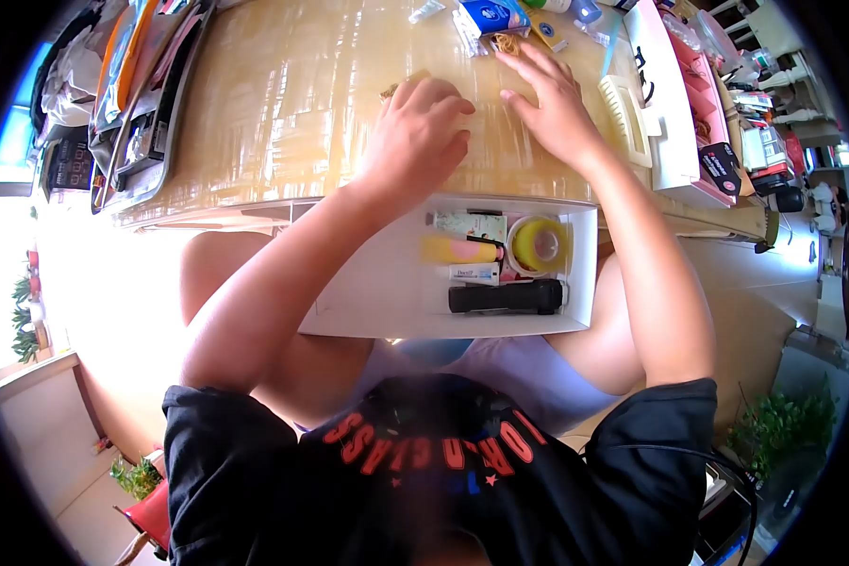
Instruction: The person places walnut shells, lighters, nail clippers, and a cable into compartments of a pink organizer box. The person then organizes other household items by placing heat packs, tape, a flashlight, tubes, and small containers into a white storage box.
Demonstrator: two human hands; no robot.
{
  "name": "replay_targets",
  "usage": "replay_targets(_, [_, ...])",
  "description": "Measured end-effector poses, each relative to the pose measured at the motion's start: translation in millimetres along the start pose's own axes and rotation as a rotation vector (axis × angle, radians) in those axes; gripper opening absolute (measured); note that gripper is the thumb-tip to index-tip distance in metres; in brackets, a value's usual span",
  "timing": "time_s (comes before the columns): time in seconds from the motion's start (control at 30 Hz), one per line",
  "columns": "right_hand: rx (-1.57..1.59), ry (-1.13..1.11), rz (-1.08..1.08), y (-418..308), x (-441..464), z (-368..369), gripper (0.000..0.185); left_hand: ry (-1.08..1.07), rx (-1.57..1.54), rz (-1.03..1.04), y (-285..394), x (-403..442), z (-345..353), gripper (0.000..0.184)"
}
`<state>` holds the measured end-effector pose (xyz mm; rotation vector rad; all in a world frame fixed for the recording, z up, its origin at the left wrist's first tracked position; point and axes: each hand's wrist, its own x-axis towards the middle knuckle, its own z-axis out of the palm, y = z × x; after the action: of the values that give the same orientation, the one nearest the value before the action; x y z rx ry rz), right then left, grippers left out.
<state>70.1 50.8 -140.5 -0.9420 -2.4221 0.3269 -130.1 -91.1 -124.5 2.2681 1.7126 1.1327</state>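
Note:
My left hand rests over the table, its fingers curled and partly apart. A small tan item shows at its fingertips, mostly hidden. My right hand reaches forward with fingers spread, its fingertips touching or just beside a small bundle of tan bands. Behind that bundle lies a blue and white packet. Below my forearms a white drawer stands open, holding a roll of yellow tape, a yellow tube, a small white box and a black case.
At the left edge stands a dark tray of papers and folders. On the right are a cream plastic basket and a white and pink box. Several bottles and a yellow packet lie at the back right.

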Motion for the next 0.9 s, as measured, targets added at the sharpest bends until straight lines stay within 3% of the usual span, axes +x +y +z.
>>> replay_targets(0.3, [-0.129, 0.098, -0.08, -12, -4, 2, 0.05, 0.0, 0.014, -0.071, 5, 6, 0, 0.036])
replay_targets(0.53, [0.014, 0.256, -0.171, -21, 25, -11, 0.03, -0.039, 0.075, -0.097, 9, 7, -1, 0.04])
replay_targets(0.7, [-0.26, 0.42, -0.345, 25, 108, -37, 0.041, -0.073, 0.09, -0.097, 5, 5, 4, 0.042])
replay_targets(0.73, [-0.314, 0.416, -0.298, 41, 128, -38, 0.044, -0.071, 0.087, -0.093, 4, 5, 3, 0.042])
replay_targets(0.83, [-0.177, 0.211, 0.141, 68, 154, -18, 0.053, -0.084, 0.064, -0.092, 3, 6, 1, 0.046])
replay_targets(0.9, [-0.372, 0.323, 0.002, 62, 140, 3, 0.06, -0.12, 0.041, -0.104, 3, 7, -2, 0.054])
